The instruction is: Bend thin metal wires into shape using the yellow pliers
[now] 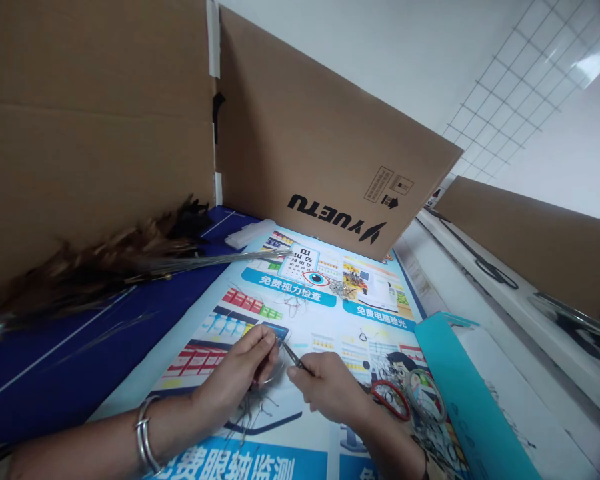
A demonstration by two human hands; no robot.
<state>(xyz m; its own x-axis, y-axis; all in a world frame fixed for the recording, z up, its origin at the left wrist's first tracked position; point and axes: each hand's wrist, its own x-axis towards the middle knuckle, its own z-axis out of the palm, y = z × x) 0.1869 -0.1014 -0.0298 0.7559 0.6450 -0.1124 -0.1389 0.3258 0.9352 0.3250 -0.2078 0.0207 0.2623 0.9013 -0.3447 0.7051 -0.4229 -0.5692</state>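
Near the middle of the view, my left hand [254, 357] pinches a thin wire, part of which curves below the fingers. My right hand [327, 385] is closed around a slim dark metal tool [296, 359], its tip pointing up and left to my left fingertips and the wire. The tool looks like small pliers or tweezers; its handle is hidden in my palm. Beneath my left hand, several thin wire pieces [250, 415] lie on the printed sheet [300, 340]. Silver bangles [146, 437] circle my left wrist.
Feathers [80, 267] with long wire stems [220, 259] lie at the left. Small metal pieces [344, 288] rest on the sheet's far part. A red ring [391, 400], wire coils [427, 396] and a teal box [473, 400] are at the right. Cardboard panels [320, 133] stand behind.
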